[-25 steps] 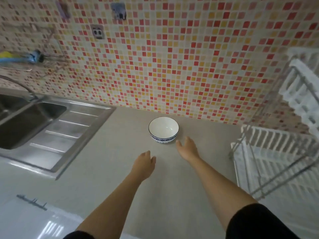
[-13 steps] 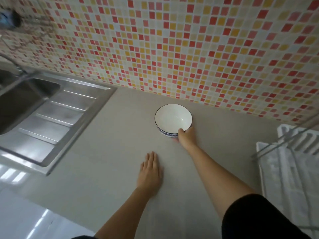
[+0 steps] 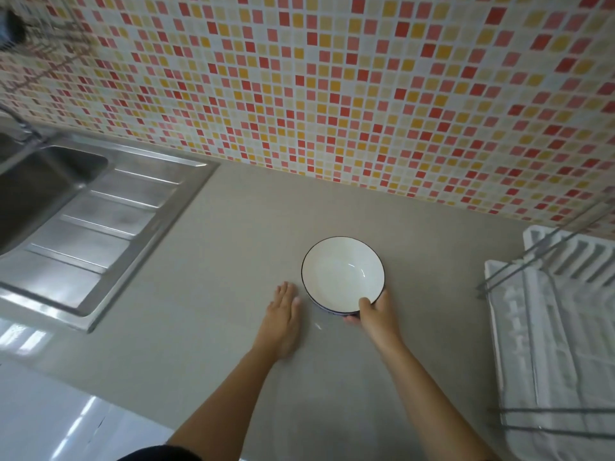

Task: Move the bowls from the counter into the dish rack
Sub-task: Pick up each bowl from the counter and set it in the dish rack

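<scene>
— Bowl (image 3: 342, 273) first, then: who has it?

— Nearest to us, the right hand (image 3: 377, 315) does. Its thumb is hooked over the near rim and the other fingers seem tucked under the outer wall, so it is pinched at the edge, a sensible grip for something empty and smooth. Whether its base is on the counter (image 3: 233, 227) or just lifted, I cannot tell.

— And the left hand (image 3: 283, 306)?

— Flat on the counter just beside the bowl, fingers straight and close together, holding nothing. I'd guess it is there for balance while the other arm reaches.

— Where does the bowl go?

— Off to the right, the dish rack (image 3: 545, 344), white plastic with a wire frame, well apart from the bowl. Its slots look unoccupied from here, so carrying across seems the whole job.

— Further back?

— On the left, the steel sink (image 3: 76, 201) with its ribbed drainer, then the mosaic tile wall (image 3: 332, 94) in red, yellow and white.

— Any brand or lettering?

— None that I can read. The bowl shows only a dark rim line.
</scene>
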